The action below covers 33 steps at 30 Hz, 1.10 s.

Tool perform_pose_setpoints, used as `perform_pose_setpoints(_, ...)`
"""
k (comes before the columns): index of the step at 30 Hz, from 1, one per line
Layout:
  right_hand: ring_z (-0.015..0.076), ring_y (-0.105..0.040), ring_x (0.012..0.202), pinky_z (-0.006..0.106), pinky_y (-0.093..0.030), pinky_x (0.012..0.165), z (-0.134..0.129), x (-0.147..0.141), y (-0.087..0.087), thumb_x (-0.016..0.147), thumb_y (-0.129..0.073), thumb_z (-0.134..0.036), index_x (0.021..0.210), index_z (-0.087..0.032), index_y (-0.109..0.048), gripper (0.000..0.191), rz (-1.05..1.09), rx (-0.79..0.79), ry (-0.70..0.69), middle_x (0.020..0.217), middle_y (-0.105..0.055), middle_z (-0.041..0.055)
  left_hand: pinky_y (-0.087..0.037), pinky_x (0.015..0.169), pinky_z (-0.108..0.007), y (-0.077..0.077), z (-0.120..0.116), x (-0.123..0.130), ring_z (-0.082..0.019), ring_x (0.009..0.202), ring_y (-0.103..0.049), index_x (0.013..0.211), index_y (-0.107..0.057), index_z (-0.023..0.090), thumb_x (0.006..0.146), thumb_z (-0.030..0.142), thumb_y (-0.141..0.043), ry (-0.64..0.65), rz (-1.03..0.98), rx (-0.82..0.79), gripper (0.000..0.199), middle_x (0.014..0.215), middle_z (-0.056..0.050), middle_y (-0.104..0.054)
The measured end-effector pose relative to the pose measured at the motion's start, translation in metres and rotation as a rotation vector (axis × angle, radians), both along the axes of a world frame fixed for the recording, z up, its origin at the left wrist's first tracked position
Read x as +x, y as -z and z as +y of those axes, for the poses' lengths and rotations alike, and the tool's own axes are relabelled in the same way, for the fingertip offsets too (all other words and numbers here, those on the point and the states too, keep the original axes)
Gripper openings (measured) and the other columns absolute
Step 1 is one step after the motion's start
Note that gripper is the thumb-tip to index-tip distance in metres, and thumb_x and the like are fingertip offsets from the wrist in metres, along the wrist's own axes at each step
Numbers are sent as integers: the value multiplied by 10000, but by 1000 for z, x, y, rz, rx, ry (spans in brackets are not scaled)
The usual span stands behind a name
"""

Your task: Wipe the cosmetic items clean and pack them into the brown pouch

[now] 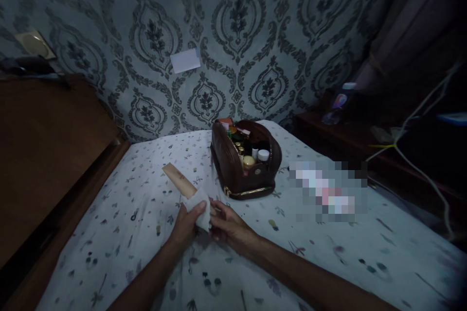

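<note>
My left hand [185, 226] is closed on a crumpled white tissue [200, 204], with the thumb lying across it. From the tissue's upper left sticks out a flat, narrow brown strip [178, 180] with faint dark print; its lower end is hidden. At the tissue's right edge my right hand [231, 227] has its fingers curled and pinched together against it. Just beyond the hands stands a dark brown cosmetic bag [251, 182], its top unzipped. Inside it are small jars and bottles, among them a white-lidded jar [263, 155] and a round yellowish one [248, 162].
A bed with a patterned white sheet [146, 262] lies beneath everything. On the right are a pixelated patch [324, 192], a dark ledge with a clear bottle [335, 104], and a white cable [419, 175]. Brown wooden furniture [47, 155] borders the left; a patterned wall rises behind.
</note>
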State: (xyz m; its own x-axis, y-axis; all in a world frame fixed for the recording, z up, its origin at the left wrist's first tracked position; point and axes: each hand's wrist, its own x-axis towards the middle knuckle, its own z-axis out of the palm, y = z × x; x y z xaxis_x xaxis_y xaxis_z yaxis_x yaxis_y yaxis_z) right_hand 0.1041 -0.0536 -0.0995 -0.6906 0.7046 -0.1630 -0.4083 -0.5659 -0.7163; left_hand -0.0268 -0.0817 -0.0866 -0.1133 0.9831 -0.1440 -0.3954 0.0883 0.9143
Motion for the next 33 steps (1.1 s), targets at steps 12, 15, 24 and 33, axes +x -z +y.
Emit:
perform_pose_setpoints(12,78,-504,396,197,-273,365,1,1,5,701,-693,-679,807,-127,-597,570,-88,-4,-243,583,-634,7,-496,579,-213,-19,9,-27,-111,599,-585,804,-696,112,688,465,-753,-255,-231,-28,376,720,-22,-675)
perform_pose_setpoints(15,76,-496,381,201,-268,362,2,2,4,744,-648,-678,782,-111,-619,569,-107,-25,-303,567,-629,12,-503,652,-200,-23,13,-41,-112,680,-626,853,-703,121,747,320,-713,-389,-347,-90,226,791,-27,-705)
perform_pose_setpoints(24,84,-577,518,183,-353,453,2,1,3,669,-820,-494,929,-161,-560,496,-102,28,-136,702,-673,10,-533,613,-209,-32,15,-49,-121,651,-651,946,-689,168,905,382,-592,-494,-441,-159,239,807,-34,-723)
perform_pose_setpoints(33,57,-452,425,184,-261,394,6,6,-7,673,-768,-583,906,-178,-557,512,-164,170,103,589,-579,-49,-528,502,-178,-37,16,-53,-96,549,-605,835,-650,163,948,331,-520,-618,-390,-193,241,680,13,-656)
